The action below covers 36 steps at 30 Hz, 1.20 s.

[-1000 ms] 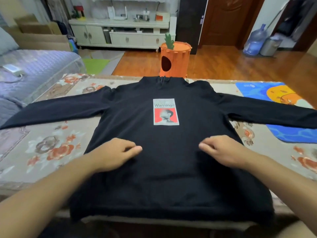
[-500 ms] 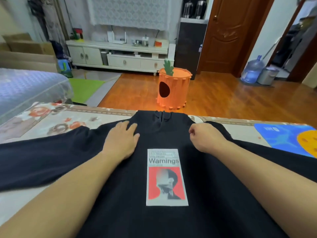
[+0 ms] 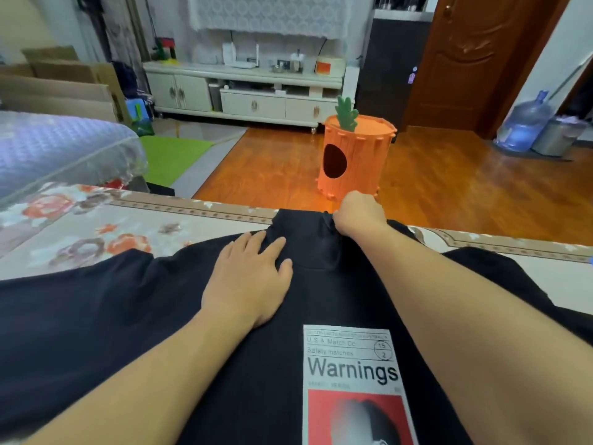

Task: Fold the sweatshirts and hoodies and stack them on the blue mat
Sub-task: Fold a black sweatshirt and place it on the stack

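Smoothing and straightening looks like the step in hand: the black sweatshirt [image 3: 160,332] lies face up, spread flat on the floral cloth [image 3: 96,232], its printed patch [image 3: 353,380] near the person and its collar [image 3: 305,232] at the far edge; no fold has been made yet by the look of it. The blue mat cannot be made out in this view, save perhaps a sliver at the far right edge, too small to tell.

The left hand [image 3: 250,281] lies palm down on the chest just left of the collar, fingers straight and a little spread, pressing the fabric flat. The right hand [image 3: 359,216] reaches further, to the far edge of the garment, with fingers curled and seemingly pinching the collar fabric at the neck opening; the fingertips themselves are hidden under the knuckles. Both forearms stretch out from the near edge over the body of the garment.

The next move likely calls for tugging the collar straight while the left palm anchors the cloth, then bringing a sleeve across the body to begin folding. Beyond the table stands an orange carrot-shaped bin [image 3: 356,155] on the wooden floor
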Available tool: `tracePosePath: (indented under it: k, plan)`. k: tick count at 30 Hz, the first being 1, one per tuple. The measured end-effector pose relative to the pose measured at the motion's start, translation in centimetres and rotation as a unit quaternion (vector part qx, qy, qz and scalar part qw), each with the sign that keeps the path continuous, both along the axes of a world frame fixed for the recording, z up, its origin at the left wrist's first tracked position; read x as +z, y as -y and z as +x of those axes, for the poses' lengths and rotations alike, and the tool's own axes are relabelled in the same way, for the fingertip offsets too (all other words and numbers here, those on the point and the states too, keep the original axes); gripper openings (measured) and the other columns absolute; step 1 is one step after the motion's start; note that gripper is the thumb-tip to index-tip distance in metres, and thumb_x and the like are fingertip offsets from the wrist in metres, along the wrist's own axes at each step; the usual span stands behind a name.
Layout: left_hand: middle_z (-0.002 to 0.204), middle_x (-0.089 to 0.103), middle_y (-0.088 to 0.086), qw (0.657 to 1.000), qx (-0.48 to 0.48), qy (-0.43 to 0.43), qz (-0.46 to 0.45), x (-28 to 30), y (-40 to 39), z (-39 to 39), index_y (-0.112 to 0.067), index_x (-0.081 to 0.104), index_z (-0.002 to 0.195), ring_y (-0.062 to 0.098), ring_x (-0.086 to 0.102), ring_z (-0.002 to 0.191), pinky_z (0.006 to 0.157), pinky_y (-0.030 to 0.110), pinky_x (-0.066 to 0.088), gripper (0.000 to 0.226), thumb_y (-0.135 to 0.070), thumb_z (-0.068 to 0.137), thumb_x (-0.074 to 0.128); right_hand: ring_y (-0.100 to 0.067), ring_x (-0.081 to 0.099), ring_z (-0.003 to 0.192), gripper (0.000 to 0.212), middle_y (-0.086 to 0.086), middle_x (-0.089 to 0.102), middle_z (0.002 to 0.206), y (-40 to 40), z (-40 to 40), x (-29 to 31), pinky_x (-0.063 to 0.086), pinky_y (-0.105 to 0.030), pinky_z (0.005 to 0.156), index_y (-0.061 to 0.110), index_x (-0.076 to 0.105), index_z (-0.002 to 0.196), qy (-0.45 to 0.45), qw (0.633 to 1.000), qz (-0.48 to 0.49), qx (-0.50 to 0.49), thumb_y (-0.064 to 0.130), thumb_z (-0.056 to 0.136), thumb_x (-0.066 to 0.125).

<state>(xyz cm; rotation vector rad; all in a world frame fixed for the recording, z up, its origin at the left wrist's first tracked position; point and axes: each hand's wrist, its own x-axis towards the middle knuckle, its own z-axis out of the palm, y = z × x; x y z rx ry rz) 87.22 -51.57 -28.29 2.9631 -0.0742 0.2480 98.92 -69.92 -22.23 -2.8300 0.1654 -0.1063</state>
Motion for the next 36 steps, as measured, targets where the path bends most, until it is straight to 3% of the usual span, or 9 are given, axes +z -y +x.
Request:
tracePosePath:
  k: [5,9,12,16,20,23,27,33,36]
  plan:
    - [0.165,0.025,0.000,1.000,0.001,-0.004,-0.003,0.3,0.1,-0.2,-0.036,0.024,0.158,0.020,0.016,0.153,0.124,0.042,0.016,0.062,-0.058,0.100,0.019,-0.033,0.061,0.088,0.007,-0.011,0.065,0.101,2.5,-0.8,1.9,0.048,-0.035,0.071,0.009,0.063,0.096,0.066,0.996,0.051,-0.018,0.014,0.092,0.059]
    - [0.164,0.027,0.001,1.000,0.005,-0.003,-0.003,0.4,0.2,-0.3,-0.037,0.028,0.157,0.020,0.017,0.152,0.124,0.042,0.018,0.061,-0.057,0.100,0.020,-0.029,0.055,0.122,0.044,-0.007,0.059,0.135,5.0,-2.9,0.8,0.047,-0.039,0.102,0.022,0.054,0.138,-0.019,0.986,0.122,0.112,0.008,0.098,0.046]
    - [0.164,0.028,0.001,1.000,0.009,-0.003,-0.005,0.5,0.1,-0.3,-0.037,0.029,0.156,0.021,0.019,0.152,0.124,0.043,0.019,0.061,-0.058,0.099,0.020,-0.028,0.051,0.126,0.056,-0.002,0.059,0.134,6.0,-4.2,0.2,0.043,-0.041,0.105,0.025,0.051,0.139,-0.073,0.981,-0.007,0.181,0.003,0.088,0.050]
    - [0.163,0.030,0.002,1.000,0.007,-0.006,-0.009,0.7,0.1,-0.4,-0.036,0.031,0.156,0.021,0.021,0.151,0.123,0.043,0.020,0.061,-0.058,0.099,0.021,-0.025,0.053,0.108,0.020,0.002,0.065,0.099,5.8,-5.6,2.8,0.032,-0.042,0.097,0.025,0.066,0.102,0.011,0.948,-0.241,0.208,0.026,0.090,0.051]
    - [0.163,0.030,0.003,1.000,0.003,-0.010,-0.006,0.8,0.1,-0.6,-0.035,0.031,0.156,0.022,0.022,0.151,0.123,0.043,0.020,0.061,-0.057,0.100,0.021,-0.022,0.064,0.086,0.022,0.002,0.067,0.083,6.8,-10.9,6.6,0.047,-0.041,0.098,0.023,0.066,0.089,0.012,0.936,-0.260,0.238,0.037,0.094,0.050]
    - [0.163,0.029,0.004,1.000,0.001,-0.015,-0.004,0.9,0.1,-0.5,-0.034,0.031,0.156,0.023,0.021,0.150,0.123,0.043,0.019,0.061,-0.056,0.100,0.021,-0.017,0.067,0.077,0.024,0.002,0.070,0.078,7.8,-18.4,6.9,0.056,-0.038,0.074,0.019,0.061,0.086,-0.160,0.949,-0.144,0.233,0.040,0.093,0.050]
    - [0.164,0.028,0.005,1.000,0.003,-0.015,-0.009,0.9,0.1,-0.6,-0.033,0.030,0.157,0.025,0.020,0.152,0.123,0.044,0.018,0.062,-0.056,0.100,0.020,-0.015,0.069,0.067,0.033,0.005,0.073,0.078,7.9,-24.0,9.3,0.056,-0.032,0.068,0.022,0.060,0.091,-0.421,0.870,-0.102,0.235,0.053,0.096,0.049]
    - [0.164,0.027,0.005,1.000,-0.002,-0.005,-0.007,0.8,0.1,-0.4,-0.033,0.030,0.157,0.025,0.018,0.152,0.124,0.044,0.016,0.061,-0.055,0.101,0.021,-0.023,0.067,0.078,0.034,-0.002,0.069,0.076,0.5,-9.3,7.9,0.057,-0.038,0.071,0.016,0.066,0.082,-0.062,0.982,-0.044,0.175,0.045,0.096,0.054]
    - [0.165,0.027,0.005,1.000,-0.002,-0.004,-0.013,0.7,0.1,-0.5,-0.034,0.029,0.157,0.024,0.017,0.153,0.124,0.044,0.015,0.061,-0.055,0.101,0.022,-0.028,0.063,0.087,0.039,-0.006,0.065,0.088,-2.4,-3.5,3.3,0.052,-0.036,0.070,0.012,0.057,0.080,-0.081,0.985,-0.084,0.123,0.049,0.092,0.061]
